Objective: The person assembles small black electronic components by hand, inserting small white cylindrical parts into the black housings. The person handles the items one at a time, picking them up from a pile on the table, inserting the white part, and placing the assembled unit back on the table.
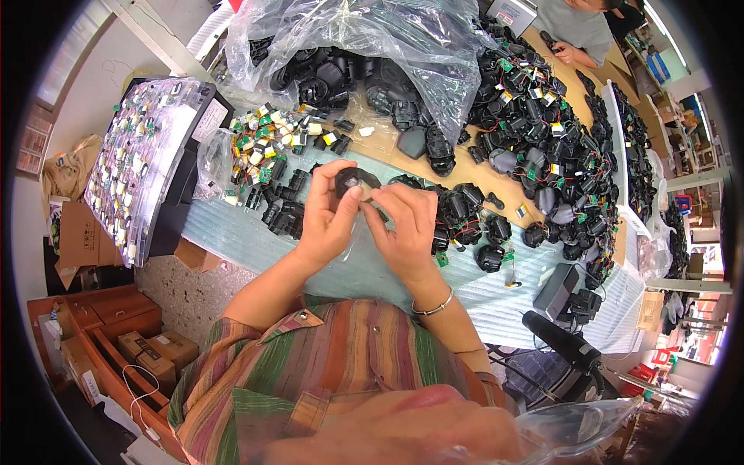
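Over the near part of the table, my left hand (322, 221) grips a small dark rounded plastic shell (349, 177) between thumb and fingers. My right hand (411, 225) meets it from the right, its fingertips pinched at a small pale piece (366, 191) against the shell; what this piece is, I cannot make out. Just beyond the hands and to the right lie black plastic housings (463, 203) with red wires and green boards. Left of my left hand are more black parts (285, 211) and a heap of pale battery cells with green circuit boards (263, 143).
Foam sheeting (225, 229) covers the near table. A clear plastic bag (372, 39) lies over black parts at the back. A large pile of wired housings (542, 147) fills the right. Stacked trays of cells (147, 155) stand left; a black handheld tool (562, 337) is mounted lower right. Another person (577, 31) works far right.
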Tool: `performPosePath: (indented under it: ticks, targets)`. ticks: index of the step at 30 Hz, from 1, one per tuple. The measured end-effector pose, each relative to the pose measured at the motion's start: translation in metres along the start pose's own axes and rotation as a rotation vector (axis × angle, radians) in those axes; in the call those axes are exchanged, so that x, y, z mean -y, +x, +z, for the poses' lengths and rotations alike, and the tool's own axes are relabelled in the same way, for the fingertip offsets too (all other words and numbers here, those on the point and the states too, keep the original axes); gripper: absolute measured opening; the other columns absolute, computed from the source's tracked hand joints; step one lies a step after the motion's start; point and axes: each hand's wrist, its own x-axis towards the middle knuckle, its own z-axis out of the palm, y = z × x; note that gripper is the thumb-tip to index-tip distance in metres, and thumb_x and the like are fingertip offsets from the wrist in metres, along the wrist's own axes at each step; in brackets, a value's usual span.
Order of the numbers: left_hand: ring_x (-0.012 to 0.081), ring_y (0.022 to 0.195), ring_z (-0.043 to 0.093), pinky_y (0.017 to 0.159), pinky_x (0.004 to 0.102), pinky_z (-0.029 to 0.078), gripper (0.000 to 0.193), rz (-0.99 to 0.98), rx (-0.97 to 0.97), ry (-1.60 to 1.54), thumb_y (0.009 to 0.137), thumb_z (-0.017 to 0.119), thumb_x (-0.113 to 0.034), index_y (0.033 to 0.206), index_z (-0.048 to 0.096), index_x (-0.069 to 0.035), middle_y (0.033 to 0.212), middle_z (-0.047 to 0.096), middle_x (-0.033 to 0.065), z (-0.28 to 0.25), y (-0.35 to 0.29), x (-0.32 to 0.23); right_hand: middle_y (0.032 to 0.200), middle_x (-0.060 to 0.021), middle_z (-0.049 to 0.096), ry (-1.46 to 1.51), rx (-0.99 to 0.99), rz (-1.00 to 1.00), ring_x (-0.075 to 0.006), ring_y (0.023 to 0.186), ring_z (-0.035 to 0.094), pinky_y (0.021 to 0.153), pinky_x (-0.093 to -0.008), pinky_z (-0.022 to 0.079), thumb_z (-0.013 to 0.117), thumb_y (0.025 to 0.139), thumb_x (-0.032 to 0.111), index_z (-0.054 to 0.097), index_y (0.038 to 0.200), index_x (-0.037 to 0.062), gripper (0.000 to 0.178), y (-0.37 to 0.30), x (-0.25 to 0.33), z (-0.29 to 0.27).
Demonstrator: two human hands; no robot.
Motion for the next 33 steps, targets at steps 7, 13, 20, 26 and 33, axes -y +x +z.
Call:
performPosePath:
  ticks: [7,13,20,26,33]
  targets:
    - [0.0101,0.098,0.056,0.085,0.0252,0.048,0.037,-0.032,0.037,0.025,0.100,0.055,-0.005,0.135,0.041,-0.003,0.112,0.058,0.0065,-0.006,0.004,0.000,0.106,-0.0066,0.062,0.058,0.034,0.070,-0.0245,0.090,0.058,0.079,-0.0364,0.045,0.080,0.075,0.003,0.066,0.109,0.0076,0.036,0.000,-0.003,-0.002]
    - [0.0120,0.104,0.057,0.091,0.0275,0.047,0.041,-0.048,0.039,0.000,0.099,0.055,-0.002,0.137,0.041,-0.002,0.116,0.058,0.0073,-0.007,0.002,-0.006,0.110,-0.0099,0.061,0.138,0.085,0.168,-0.0270,0.097,0.056,0.083,-0.0368,0.045,0.080,0.078,0.010,0.063,0.114,0.0051,0.040,-0.004,-0.006,-0.004]
    - [0.0100,0.101,0.059,0.090,0.0240,0.047,0.039,0.063,0.003,0.046,0.097,0.058,-0.001,0.133,0.046,0.002,0.113,0.062,0.0072,-0.021,0.023,-0.042,0.127,-0.0144,0.060,0.742,0.400,0.510,-0.0263,0.123,0.053,0.108,-0.0414,0.037,0.085,0.077,0.022,0.021,0.154,0.0065,0.101,-0.006,-0.020,0.003]
    - [0.0107,0.097,0.062,0.087,0.0244,0.049,0.038,0.146,-0.073,-0.059,0.096,0.061,0.000,0.131,0.048,0.002,0.110,0.065,0.0095,-0.047,0.023,-0.042,0.081,-0.0005,0.067,0.821,0.630,0.673,-0.0110,0.088,0.064,0.093,-0.0324,0.047,0.078,0.084,0.011,0.057,0.136,0.0065,0.057,-0.015,-0.019,-0.001]
    - [0.0152,0.098,0.063,0.087,0.0303,0.053,0.037,0.025,0.145,-0.085,0.094,0.060,0.003,0.130,0.049,0.002,0.113,0.063,0.0123,-0.074,-0.001,-0.033,0.064,0.0016,0.055,0.660,0.812,1.034,-0.0049,0.067,0.056,0.065,-0.0240,0.047,0.064,0.096,0.022,0.064,0.127,0.0097,0.033,0.008,-0.031,-0.012]
